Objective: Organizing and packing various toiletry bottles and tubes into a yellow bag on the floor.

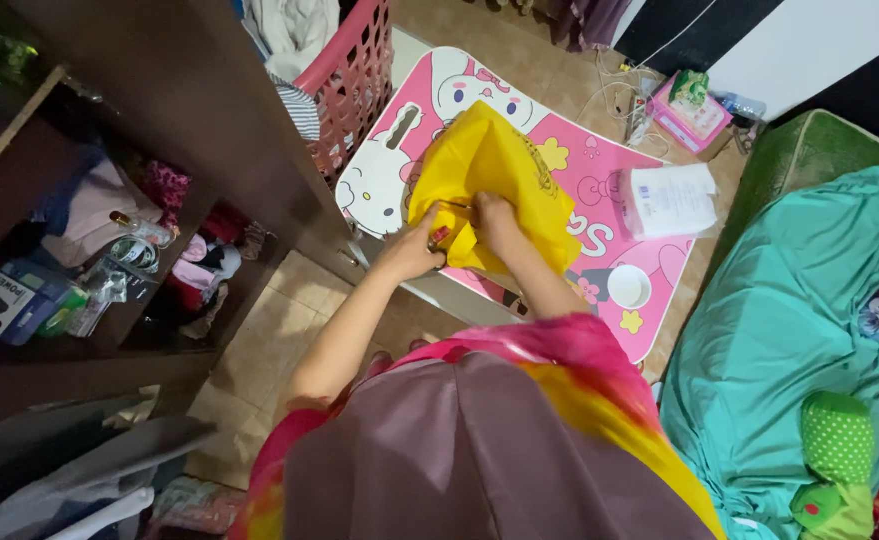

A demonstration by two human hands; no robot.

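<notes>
A bright yellow cloth garment [505, 170] lies on a small pink and white cartoon-print table [600, 165]. My left hand [418, 250] pinches the garment's near edge at the table's front left. Right beside it, my right hand [495, 218] presses down on a fold of the same yellow cloth. Both hands grip the fabric, which is bunched between them. The lower part of the garment is hidden under my hands.
A pink laundry basket [355, 85] with clothes stands behind the table's left. A folded white paper [672, 198] and a small white lid [629, 286] rest on the table. A dark wooden wardrobe [160, 110] with cluttered shelves is at left. A teal-sheeted bed [790, 330] is at right.
</notes>
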